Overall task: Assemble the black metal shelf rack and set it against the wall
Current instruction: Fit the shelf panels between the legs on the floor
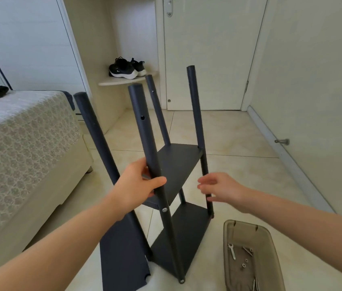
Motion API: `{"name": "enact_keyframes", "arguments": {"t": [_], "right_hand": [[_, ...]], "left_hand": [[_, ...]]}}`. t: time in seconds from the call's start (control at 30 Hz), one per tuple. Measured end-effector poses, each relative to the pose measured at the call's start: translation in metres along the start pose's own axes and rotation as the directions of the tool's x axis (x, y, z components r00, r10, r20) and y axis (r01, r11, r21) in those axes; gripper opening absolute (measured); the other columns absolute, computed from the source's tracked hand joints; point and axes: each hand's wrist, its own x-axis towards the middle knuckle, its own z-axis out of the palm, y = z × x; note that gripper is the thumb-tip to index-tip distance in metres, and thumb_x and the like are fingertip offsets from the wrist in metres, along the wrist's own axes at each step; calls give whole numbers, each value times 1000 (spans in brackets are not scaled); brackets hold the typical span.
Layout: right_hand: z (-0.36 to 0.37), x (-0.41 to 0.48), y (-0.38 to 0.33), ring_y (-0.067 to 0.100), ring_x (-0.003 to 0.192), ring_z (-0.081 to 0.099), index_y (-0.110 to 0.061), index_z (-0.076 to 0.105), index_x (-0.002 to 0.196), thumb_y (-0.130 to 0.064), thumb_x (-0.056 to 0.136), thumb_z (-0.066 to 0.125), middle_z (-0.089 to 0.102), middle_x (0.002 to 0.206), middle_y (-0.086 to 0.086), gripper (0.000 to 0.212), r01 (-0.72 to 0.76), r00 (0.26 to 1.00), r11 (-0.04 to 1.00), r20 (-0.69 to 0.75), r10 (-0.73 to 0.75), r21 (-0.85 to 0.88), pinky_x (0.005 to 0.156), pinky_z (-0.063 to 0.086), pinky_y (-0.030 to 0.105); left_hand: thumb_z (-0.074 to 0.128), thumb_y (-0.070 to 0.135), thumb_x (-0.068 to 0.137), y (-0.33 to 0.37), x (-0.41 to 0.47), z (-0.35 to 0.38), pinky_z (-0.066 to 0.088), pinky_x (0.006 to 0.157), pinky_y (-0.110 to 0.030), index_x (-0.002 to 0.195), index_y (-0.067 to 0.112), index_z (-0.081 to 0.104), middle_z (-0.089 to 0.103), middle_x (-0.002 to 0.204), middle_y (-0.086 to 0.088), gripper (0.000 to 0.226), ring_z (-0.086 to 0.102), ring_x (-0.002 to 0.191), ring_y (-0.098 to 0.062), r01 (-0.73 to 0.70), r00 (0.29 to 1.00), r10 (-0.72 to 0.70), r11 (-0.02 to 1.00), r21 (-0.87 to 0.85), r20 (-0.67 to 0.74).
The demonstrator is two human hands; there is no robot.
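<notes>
The black metal shelf rack [178, 164] stands on the tiled floor in front of me, with two shelves mounted between its upright round posts. My left hand [138, 183] is closed around the near front post [144, 133], just above the upper shelf. My right hand [220, 186] hovers open beside the right post [196, 110], fingers apart and holding nothing. A loose black shelf panel [121, 257] leans at the lower left against the rack's left post [96, 133]. A silver bolt head [164, 209] shows on the front post below my left hand.
A translucent brown plastic tray [271, 236] at the lower right holds a small wrench, nuts and bolts. A bed with a patterned cover [23, 143] fills the left. Black sneakers [127, 68] sit on a corner shelf. A white door [205, 55] and wall [313, 80] lie ahead and right.
</notes>
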Motion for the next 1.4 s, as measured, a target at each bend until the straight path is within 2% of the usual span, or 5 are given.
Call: {"name": "enact_keyframes", "arguments": {"t": [0.17, 0.33, 0.8, 1.07, 1.4], "right_hand": [[-41, 21, 0, 16, 96, 61, -9, 48, 136, -23, 97, 59, 56, 105, 0, 42, -43, 972, 999, -233, 43, 8, 68, 51, 23], [-62, 37, -8, 25, 112, 53, -14, 30, 147, -28, 97, 60, 47, 135, 11, 60, -45, 924, 992, -374, 85, 116, 82, 51, 33], [-68, 57, -29, 24, 106, 51, -19, 28, 145, -13, 100, 52, 50, 120, 5, 51, 33, 913, 997, -408, -3, 68, 89, 47, 38], [-82, 50, -21, 28, 111, 50, -19, 37, 133, -7, 102, 47, 48, 119, 5, 35, 15, 897, 996, -441, 25, 88, 80, 49, 42], [-79, 21, -23, 35, 122, 51, -18, 36, 136, -10, 101, 51, 49, 131, 10, 40, 6, 896, 998, -444, 23, 65, 95, 49, 57]], "left_hand": [[73, 19, 91, 0, -9, 1, 62, 78, -28, 105, 28, 60, 69, 100, 3, 21, 72, 88, -14, -57, 996, 51, 994, 92, 77], [73, 20, 91, 1, -14, 2, 62, 83, -31, 102, 35, 58, 70, 100, 7, 24, 71, 91, -14, -106, 983, 83, 984, 140, 165], [75, 20, 89, 2, -21, 6, 61, 85, -35, 100, 30, 62, 71, 99, 6, 20, 71, 90, -14, -138, 974, 100, 973, 183, 204], [73, 14, 90, 3, -16, 0, 58, 81, -23, 104, 29, 62, 72, 99, 8, 23, 70, 90, -11, -127, 988, 110, 978, 164, 111], [66, 5, 94, -13, 7, -17, 58, 85, -28, 110, 28, 57, 70, 105, 6, 30, 70, 90, -9, -50, 997, 56, 994, 93, -62]]}}
